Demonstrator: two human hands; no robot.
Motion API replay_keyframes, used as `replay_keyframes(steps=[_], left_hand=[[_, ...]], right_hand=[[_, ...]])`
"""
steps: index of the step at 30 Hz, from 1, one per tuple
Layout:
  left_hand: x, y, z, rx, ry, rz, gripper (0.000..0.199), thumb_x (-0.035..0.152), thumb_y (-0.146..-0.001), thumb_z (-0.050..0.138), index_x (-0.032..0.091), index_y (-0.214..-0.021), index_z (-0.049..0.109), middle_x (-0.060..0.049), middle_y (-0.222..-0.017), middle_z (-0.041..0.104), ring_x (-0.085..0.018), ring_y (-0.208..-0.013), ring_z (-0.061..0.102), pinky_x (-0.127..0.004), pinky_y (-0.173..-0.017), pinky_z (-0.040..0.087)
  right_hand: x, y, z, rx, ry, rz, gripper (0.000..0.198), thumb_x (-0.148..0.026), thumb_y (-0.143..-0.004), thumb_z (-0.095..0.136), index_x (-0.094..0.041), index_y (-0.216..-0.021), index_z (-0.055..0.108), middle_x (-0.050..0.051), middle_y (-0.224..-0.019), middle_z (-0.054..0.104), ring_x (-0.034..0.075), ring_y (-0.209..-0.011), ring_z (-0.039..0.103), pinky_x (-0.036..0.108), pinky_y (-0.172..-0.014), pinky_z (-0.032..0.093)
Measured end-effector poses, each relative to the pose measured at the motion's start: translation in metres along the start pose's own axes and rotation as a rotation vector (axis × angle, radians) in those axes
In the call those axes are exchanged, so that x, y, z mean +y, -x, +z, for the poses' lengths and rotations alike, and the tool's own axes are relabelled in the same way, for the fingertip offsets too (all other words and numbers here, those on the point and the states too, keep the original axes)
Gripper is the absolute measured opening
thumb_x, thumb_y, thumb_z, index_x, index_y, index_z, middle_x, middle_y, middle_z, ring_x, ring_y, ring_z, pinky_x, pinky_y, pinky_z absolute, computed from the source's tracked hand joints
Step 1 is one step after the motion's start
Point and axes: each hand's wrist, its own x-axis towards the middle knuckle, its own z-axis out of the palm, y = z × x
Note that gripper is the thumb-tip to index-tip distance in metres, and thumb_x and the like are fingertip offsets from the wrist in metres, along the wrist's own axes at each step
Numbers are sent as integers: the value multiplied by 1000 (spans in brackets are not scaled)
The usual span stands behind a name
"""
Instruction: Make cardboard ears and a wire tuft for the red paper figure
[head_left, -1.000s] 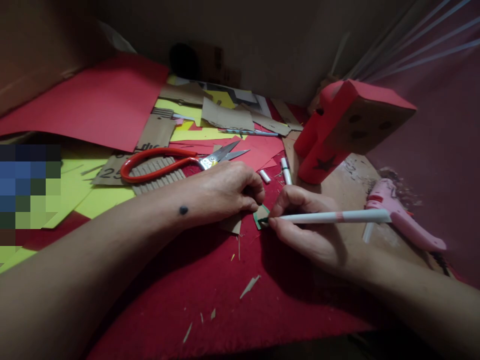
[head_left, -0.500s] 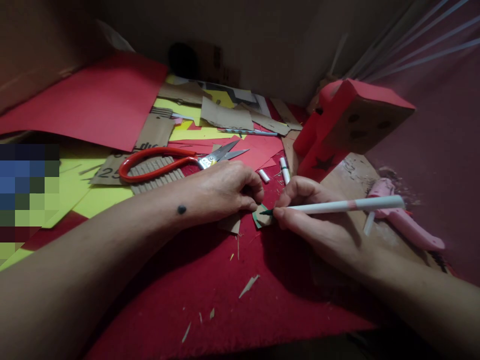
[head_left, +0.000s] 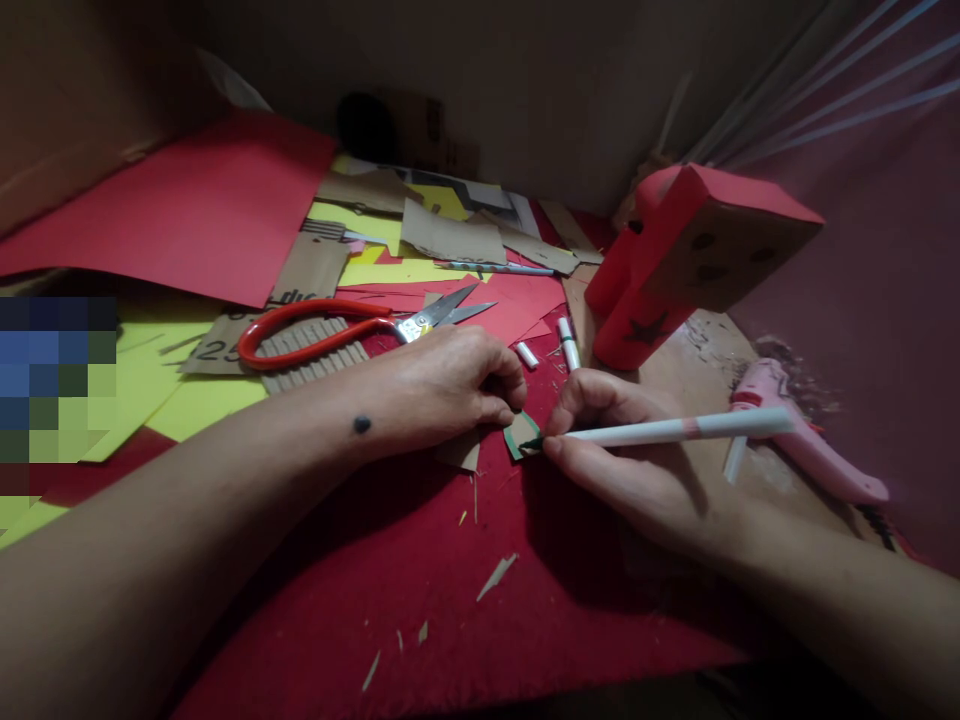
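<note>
My right hand [head_left: 615, 430] is closed round a white felt-tip marker [head_left: 660, 430], its dark green tip touching a small piece of cardboard [head_left: 523, 433] with green along its edges. My left hand [head_left: 480, 380] pinches the far left corner of that cardboard piece between thumb and fingers. Under the left hand lies a brown cardboard scrap [head_left: 463, 453]. A white marker cap [head_left: 527, 355] and a second white marker [head_left: 568, 343] rest just beyond the hands. Red-handled scissors [head_left: 322, 330] lie with blades parted behind my left wrist.
A red paper-covered figure [head_left: 675, 265] with a black star stands at the right. Beside it a pink glue gun [head_left: 806, 435] lies on a brown board. Red paper [head_left: 195, 210], yellow sheets and cardboard scraps cover the back and left. Small shavings dot the red cloth [head_left: 450, 640].
The marker tip has moved down toward the near edge of the cardboard piece, and its back end has swung slightly left and down. My left hand keeps its pinch.
</note>
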Motion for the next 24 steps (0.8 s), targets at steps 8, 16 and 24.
replay_keyframes(steps=[8, 16, 24], left_hand=[[0, -1, 1, 9, -5, 5, 13, 16, -75, 62, 20, -82, 71, 5, -70, 67, -10, -64, 58, -20, -58, 39], [0, 0, 1, 1, 17, -8, 14, 16, -75, 61, 20, -83, 71, 4, -70, 67, -10, -62, 58, -21, -60, 39], [-3, -1, 2, 12, 12, 14, 12, 17, -75, 62, 21, -82, 71, 4, -71, 67, -11, -68, 60, -21, -60, 39]], right_hand=[[1, 1, 0, -5, 32, -20, 12, -7, -74, 56, -18, -72, 53, -6, -61, 54, 5, -51, 46, 15, -44, 34], [11, 1, 5, 20, 80, -88, 13, -8, -76, 57, -19, -73, 54, -7, -63, 55, 5, -53, 47, 15, -46, 35], [4, -2, 6, 36, 121, -77, 7, -14, -77, 57, -18, -72, 54, -5, -60, 53, 5, -49, 44, 17, -44, 34]])
